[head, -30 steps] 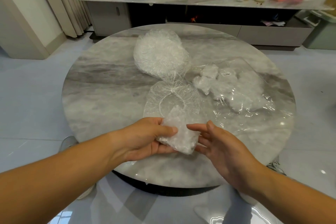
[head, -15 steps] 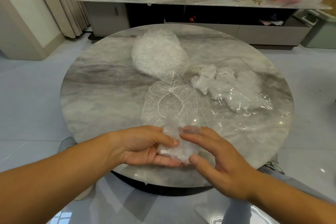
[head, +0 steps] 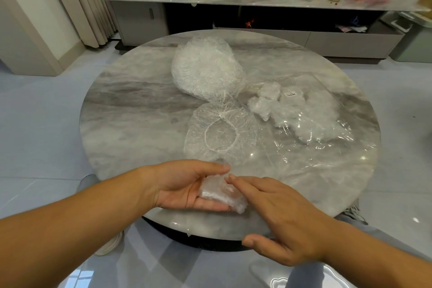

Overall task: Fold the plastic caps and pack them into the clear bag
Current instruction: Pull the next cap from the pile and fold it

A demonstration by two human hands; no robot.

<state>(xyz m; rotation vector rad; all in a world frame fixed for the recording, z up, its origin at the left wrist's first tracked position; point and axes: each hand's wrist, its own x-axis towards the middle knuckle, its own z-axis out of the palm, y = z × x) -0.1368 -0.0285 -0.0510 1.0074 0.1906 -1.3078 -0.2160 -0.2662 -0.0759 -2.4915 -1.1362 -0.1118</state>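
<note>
my left grip [head: 184,186] grasping the folded cap [head: 217,190], a crumpled translucent wad, my right grip [head: 282,217] released, touching it

Clear bag [head: 311,124] lies right of flat cap [head: 219,134].

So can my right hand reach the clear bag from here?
Probably yes: the clear bag lies just ahead of the right hand, nothing stands between, and its fingers only touch the folded cap.
</note>
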